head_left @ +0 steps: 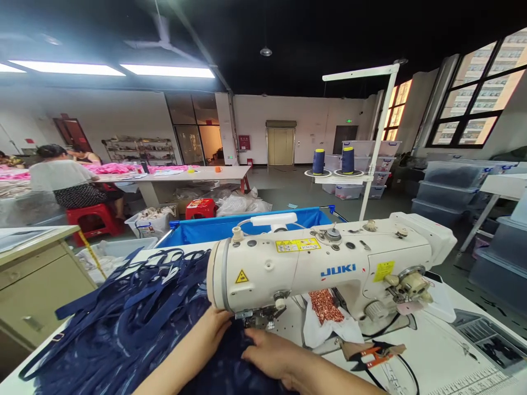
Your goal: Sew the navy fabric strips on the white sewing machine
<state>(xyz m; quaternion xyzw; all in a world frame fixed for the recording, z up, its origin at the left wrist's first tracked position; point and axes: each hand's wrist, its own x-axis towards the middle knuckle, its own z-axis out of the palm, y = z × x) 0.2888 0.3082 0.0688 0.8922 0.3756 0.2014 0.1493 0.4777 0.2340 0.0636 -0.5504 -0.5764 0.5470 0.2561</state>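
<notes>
A white JUKI sewing machine stands across the table in front of me. Navy fabric lies under its needle area and runs down towards me. My left hand is closed at the fabric's left side, close beside the machine head, which partly covers its fingertips. On the right, my right hand grips the same fabric with the thumb on top, just in front of the presser foot. A large heap of navy garments with straps spreads over the table to the left.
Orange-handled thread snips and a white bag of copper-coloured small parts lie right of the needle. Two navy thread cones stand on the thread stand. Behind the machine is a blue fabric bin. A person sits at the far left.
</notes>
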